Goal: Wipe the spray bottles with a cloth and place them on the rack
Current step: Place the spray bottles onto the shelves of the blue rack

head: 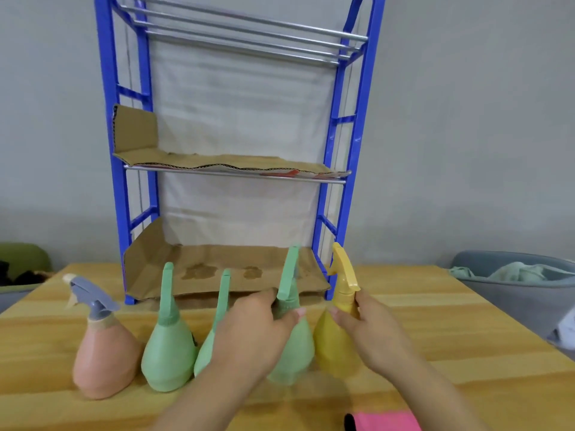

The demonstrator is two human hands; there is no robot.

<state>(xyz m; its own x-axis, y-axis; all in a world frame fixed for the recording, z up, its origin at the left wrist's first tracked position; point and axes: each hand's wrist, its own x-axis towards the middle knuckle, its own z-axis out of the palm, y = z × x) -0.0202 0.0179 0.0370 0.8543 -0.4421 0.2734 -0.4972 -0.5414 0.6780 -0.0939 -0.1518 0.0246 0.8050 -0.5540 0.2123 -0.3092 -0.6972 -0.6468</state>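
Standing on table (466, 331): one pink bottle (105, 362), three green bottles (168, 353), one yellow bottle (325, 340). Left hand (258, 331) gripping rightmost green bottle (297, 349); right hand (373, 334) gripping yellow bottle.

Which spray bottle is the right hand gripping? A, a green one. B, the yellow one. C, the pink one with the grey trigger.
B: the right hand curls round the neck of the yellow plastic spray bottle; the left hand grips the rightmost green plastic spray bottle.
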